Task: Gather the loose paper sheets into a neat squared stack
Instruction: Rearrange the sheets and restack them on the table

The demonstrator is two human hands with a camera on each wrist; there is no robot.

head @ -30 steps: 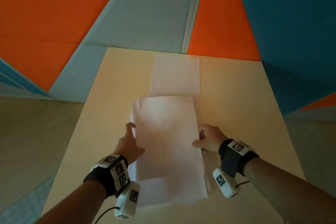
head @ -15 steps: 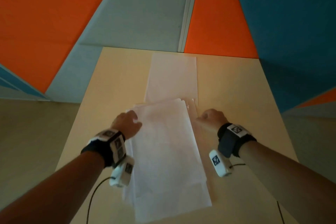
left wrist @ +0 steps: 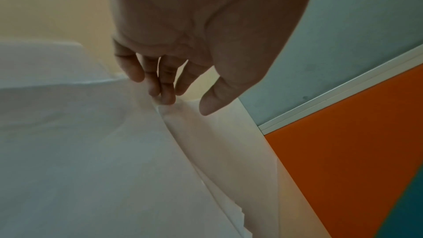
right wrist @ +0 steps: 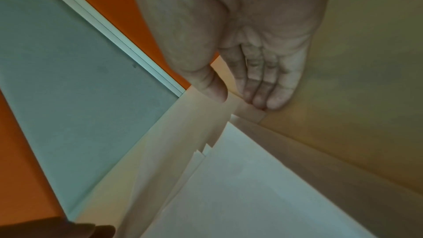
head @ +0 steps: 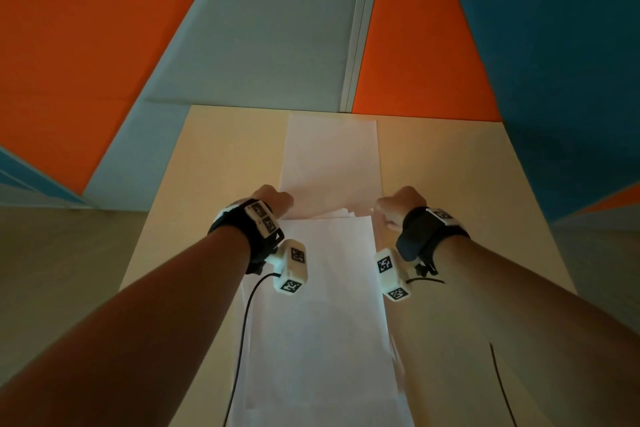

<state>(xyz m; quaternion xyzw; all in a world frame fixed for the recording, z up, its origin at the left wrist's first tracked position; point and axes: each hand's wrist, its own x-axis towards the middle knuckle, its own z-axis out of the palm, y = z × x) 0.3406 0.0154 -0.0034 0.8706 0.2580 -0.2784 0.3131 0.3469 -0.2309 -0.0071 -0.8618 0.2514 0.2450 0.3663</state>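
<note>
Several white sheets form an uneven pile [head: 322, 340] on the near half of the tan table [head: 467, 201], their far edges fanned [right wrist: 206, 147]. One more sheet [head: 332, 156] lies flat beyond it, partly under the pile's far end. My left hand [head: 273, 201] is at that sheet's near left corner, with its fingertips [left wrist: 163, 95] down on the paper edge and the thumb apart. At the near right corner my right hand [head: 398, 203] has straight fingers [right wrist: 263, 97] touching the corner [right wrist: 250, 113] and the thumb on the sheet.
The table's far edge meets a wall of orange [head: 86, 45], grey [head: 270, 38] and blue [head: 554, 45] panels. Bare tabletop lies on both sides of the paper. Black cables [head: 247, 315] hang from the wrist cameras over the near part of the table.
Both hands slid forward along the pile's sides, from its middle to its far end, and now touch the far sheet's near corners.
</note>
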